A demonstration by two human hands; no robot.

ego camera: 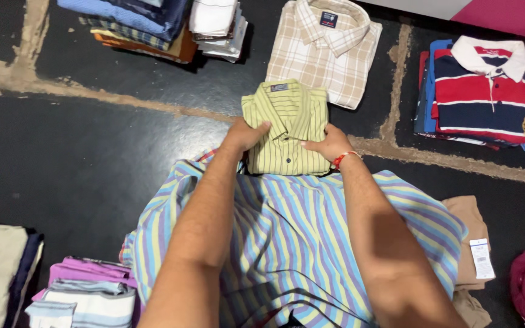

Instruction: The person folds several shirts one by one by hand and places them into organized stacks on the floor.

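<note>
On dark floor (92,152), both hands (247,135) (328,143) grip folded green shirt (287,121)

Dark floor (80,158) with pale cracked seams, folded clothes laid out on it.

On floor: green striped folded shirt (287,127) at centre; beige checked shirt (326,51) just behind it; stack topped by red-navy polo (484,91) at right; mixed stack (147,27) top left; pastel striped shirt (287,237) spread nearest; purple-topped stack (86,291) bottom left; tan garment with tag (472,243) right.
</note>
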